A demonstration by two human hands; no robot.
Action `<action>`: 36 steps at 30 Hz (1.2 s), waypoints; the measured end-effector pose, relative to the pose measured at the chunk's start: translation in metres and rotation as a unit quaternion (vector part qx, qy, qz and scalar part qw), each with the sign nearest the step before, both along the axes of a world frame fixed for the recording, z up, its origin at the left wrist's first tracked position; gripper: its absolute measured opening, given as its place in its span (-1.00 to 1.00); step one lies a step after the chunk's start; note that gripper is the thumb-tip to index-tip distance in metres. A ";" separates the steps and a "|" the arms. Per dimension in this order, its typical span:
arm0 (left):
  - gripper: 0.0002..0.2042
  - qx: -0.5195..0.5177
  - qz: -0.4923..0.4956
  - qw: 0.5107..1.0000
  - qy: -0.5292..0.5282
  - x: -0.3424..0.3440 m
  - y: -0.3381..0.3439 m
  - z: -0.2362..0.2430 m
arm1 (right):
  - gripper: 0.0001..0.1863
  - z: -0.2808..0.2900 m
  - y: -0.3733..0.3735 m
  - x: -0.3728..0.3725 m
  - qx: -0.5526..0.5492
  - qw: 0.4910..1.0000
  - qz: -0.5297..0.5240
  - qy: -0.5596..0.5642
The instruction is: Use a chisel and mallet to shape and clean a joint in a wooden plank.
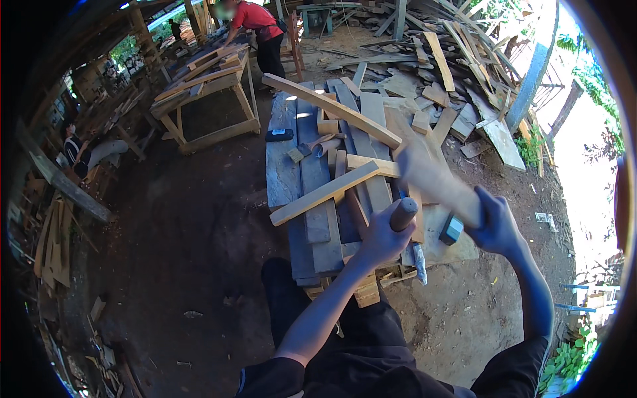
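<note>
My left hand (383,239) is closed round an upright chisel, whose dark round handle end (404,213) sticks out above the fist. Its blade is hidden beneath the hand, over the wood at the bench's near end. In my right hand (496,222) is a wooden mallet (443,182), smeared by motion, its head up and to the left of the grip. The workbench (282,179) of worn planks carries a pale squared batten (325,194) lying slantwise and a longer batten (332,109) farther off. A brush (302,150) lies left of them.
A black case (279,134) rests on the bench's left edge; a teal-and-black box-shaped object (452,229) lies at its right. Scrap boards (464,119) pile up at the far right. A person in red (259,23) leans over another wooden table (199,89) at the far left.
</note>
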State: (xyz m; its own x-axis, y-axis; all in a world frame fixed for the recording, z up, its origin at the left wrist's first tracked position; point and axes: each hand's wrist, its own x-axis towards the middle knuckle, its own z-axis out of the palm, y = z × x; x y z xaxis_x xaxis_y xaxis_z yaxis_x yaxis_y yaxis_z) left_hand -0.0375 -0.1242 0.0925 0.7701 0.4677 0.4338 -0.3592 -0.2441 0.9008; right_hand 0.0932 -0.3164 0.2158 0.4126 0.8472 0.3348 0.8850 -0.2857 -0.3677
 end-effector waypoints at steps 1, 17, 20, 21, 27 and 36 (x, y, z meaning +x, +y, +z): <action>-0.87 0.051 0.037 0.996 -0.061 0.002 0.001 -0.001 | -0.59 -0.002 0.000 0.000 -0.065 0.995 0.025 -0.073; -0.86 0.008 0.009 1.000 -0.018 -0.004 -0.004 0.004 | -0.63 0.010 -0.004 -0.001 -0.010 0.997 -0.049 0.051; -0.86 0.017 0.003 1.000 -0.007 -0.005 -0.003 0.006 | -0.59 0.011 -0.003 0.002 0.090 0.993 -0.039 0.063; -0.86 0.017 0.003 1.000 -0.007 -0.005 -0.002 0.006 | -0.53 0.012 -0.003 0.002 0.087 0.994 -0.039 0.049; -0.86 0.000 0.000 1.000 -0.011 -0.003 -0.003 0.004 | -0.45 -0.003 -0.017 0.014 0.074 0.994 -0.075 -0.023; -0.85 0.002 0.004 1.000 -0.018 -0.004 -0.003 0.004 | -0.54 0.013 -0.007 0.000 0.080 0.992 -0.079 0.060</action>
State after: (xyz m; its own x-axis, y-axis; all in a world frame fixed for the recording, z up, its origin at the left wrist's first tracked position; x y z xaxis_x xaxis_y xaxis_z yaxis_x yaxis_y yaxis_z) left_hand -0.0414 -0.1272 0.0968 0.7497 0.4724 0.4634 -0.3892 -0.2516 0.8861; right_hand 0.0935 -0.3237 0.2284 0.5815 0.7085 0.3997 0.7807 -0.3480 -0.5190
